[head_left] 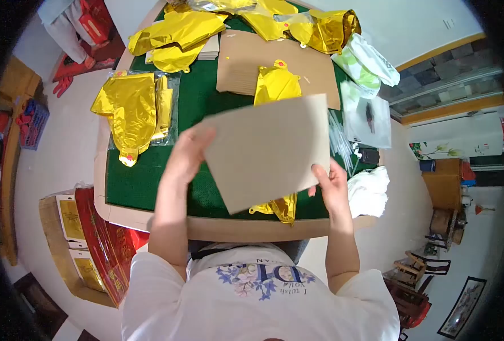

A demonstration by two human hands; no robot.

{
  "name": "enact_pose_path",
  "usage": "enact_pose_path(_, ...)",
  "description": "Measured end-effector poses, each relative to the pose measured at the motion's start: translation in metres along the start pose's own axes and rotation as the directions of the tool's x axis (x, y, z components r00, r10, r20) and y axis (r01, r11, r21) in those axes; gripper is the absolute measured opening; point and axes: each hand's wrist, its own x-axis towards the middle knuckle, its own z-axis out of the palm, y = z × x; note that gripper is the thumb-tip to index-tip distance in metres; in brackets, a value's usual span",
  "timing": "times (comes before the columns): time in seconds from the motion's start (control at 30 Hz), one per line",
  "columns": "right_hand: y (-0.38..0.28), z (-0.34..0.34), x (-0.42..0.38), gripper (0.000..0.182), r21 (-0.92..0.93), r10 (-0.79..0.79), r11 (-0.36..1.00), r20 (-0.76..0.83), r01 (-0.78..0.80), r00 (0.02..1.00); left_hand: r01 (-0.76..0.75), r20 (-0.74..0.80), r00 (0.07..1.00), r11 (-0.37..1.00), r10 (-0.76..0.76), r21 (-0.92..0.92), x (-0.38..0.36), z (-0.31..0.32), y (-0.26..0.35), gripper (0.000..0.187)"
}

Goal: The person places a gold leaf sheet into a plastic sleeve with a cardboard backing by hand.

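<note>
A plain grey-beige cardboard sheet (pixel 269 150) is held tilted above the green table top (pixel 144 184). My left hand (pixel 192 148) grips its left edge, slightly blurred. At its lower right corner, my right hand (pixel 331 181) pinches the sheet with the thumb on top. Behind the sheet lies a gold foil balloon (pixel 277 85), flat and uninflated; its middle is hidden, and gold foil (pixel 286 209) also shows below the sheet. On the left, another flat gold balloon (pixel 128 108) rests on a clear plastic bag (pixel 172 96).
A stack of brown cardboard (pixel 240 62) and more gold foil balloons (pixel 178 34) cover the far side. To the right are thin clear sticks (pixel 340 139), plastic bags (pixel 365 65) and a white cloth (pixel 368 192). An open carton (pixel 64 250) stands on the floor at left.
</note>
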Motion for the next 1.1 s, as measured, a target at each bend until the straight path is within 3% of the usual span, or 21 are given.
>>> enact_pose_path(0.03, 0.000, 0.001, -0.006, 0.023, -0.071, 0.028, 0.997, 0.071, -0.023, 0.997, 0.011, 0.091, 0.996, 1.000, -0.009, -0.013, 0.000, -0.008, 0.011, 0.039)
enact_pose_path(0.1, -0.001, 0.006, -0.017, 0.022, -0.154, 0.106, 0.984, 0.133, -0.085, 0.985, 0.092, 0.232, 0.962, 0.969, -0.146, 0.229, -0.006, -0.026, 0.027, 0.036)
enact_pose_path(0.13, 0.001, 0.007, -0.022, 0.022, -0.167, 0.136, 0.980, 0.158, -0.110, 0.978, 0.085, 0.165, 0.973, 0.919, -0.159, 0.384, -0.015, -0.014, 0.029, 0.028)
enact_pose_path(0.17, 0.004, 0.008, -0.025, 0.021, -0.181, 0.166, 0.974, 0.183, -0.133, 0.969, 0.095, 0.150, 0.975, 0.918, -0.164, 0.384, -0.019, -0.012, 0.029, 0.028)
enact_pose_path(0.23, 0.005, 0.010, -0.028, 0.021, -0.173, 0.194, 0.972, 0.209, -0.159, 0.958, 0.073, 0.232, 0.925, 0.738, -0.302, 0.671, -0.022, -0.011, 0.030, 0.019)
enact_pose_path(0.27, 0.005, 0.010, -0.029, 0.020, -0.168, 0.211, 0.970, 0.221, -0.175, 0.952, 0.005, 0.266, 0.938, 0.774, -0.223, 0.634, -0.023, -0.011, 0.023, 0.017)
enact_pose_path(0.37, 0.005, 0.012, -0.034, 0.020, -0.168, 0.232, 0.966, 0.221, -0.198, 0.947, 0.003, 0.197, 0.958, 0.691, -0.210, 0.723, -0.028, -0.009, 0.014, 0.016)
enact_pose_path(0.43, 0.003, 0.010, -0.037, 0.021, -0.188, 0.241, 0.961, 0.211, -0.203, 0.947, 0.037, 0.140, 0.974, 0.731, -0.179, 0.681, -0.034, -0.002, 0.006, 0.014)
enact_pose_path(0.5, 0.000, 0.010, -0.041, 0.023, -0.208, 0.249, 0.956, 0.198, -0.207, 0.948, 0.079, 0.132, 0.973, 0.810, -0.189, 0.581, -0.033, -0.006, -0.002, 0.011)
enact_pose_path(0.63, -0.009, 0.013, -0.051, 0.024, -0.239, 0.277, 0.943, 0.175, -0.232, 0.945, 0.046, 0.127, 0.976, 0.730, -0.180, 0.682, -0.040, 0.000, -0.002, 0.006)
enact_pose_path(0.73, -0.008, 0.010, -0.054, 0.025, -0.275, 0.302, 0.928, 0.160, -0.251, 0.940, 0.101, 0.169, 0.941, 0.719, -0.294, 0.687, -0.046, 0.000, -0.006, 0.007)
enact_pose_path(0.83, 0.000, 0.006, -0.056, 0.025, -0.301, 0.299, 0.925, 0.203, -0.231, 0.932, 0.146, 0.169, 0.940, 0.794, -0.298, 0.590, -0.052, 0.003, -0.014, 0.009)
enact_pose_path(0.9, -0.001, 0.007, -0.058, 0.026, -0.321, 0.305, 0.919, 0.211, -0.229, 0.928, 0.062, 0.182, 0.954, 0.748, -0.240, 0.660, -0.057, 0.002, -0.019, 0.010)
enact_pose_path(0.97, -0.003, 0.010, -0.059, 0.026, -0.355, 0.297, 0.912, 0.232, -0.204, 0.926, -0.032, 0.117, 0.984, 0.513, -0.134, 0.858, -0.064, 0.012, -0.013, 0.012)
enact_pose_path(1.0, -0.004, 0.010, -0.061, 0.027, -0.391, 0.290, 0.903, 0.245, -0.180, 0.925, -0.002, 0.083, 0.986, 0.481, -0.146, 0.877, -0.068, 0.015, -0.013, 0.014)
enact_pose_path(1.03, -0.005, 0.010, -0.063, 0.027, -0.389, 0.298, 0.902, 0.243, -0.189, 0.923, 0.004, 0.081, 0.985, 0.481, -0.155, 0.877, -0.070, 0.015, -0.014, 0.014)
enact_pose_path(1.1, -0.007, 0.009, -0.061, 0.024, -0.382, 0.310, 0.902, 0.246, -0.202, 0.918, 0.055, 0.092, 0.978, 0.660, -0.186, 0.749, -0.072, 0.010, -0.012, 0.014)
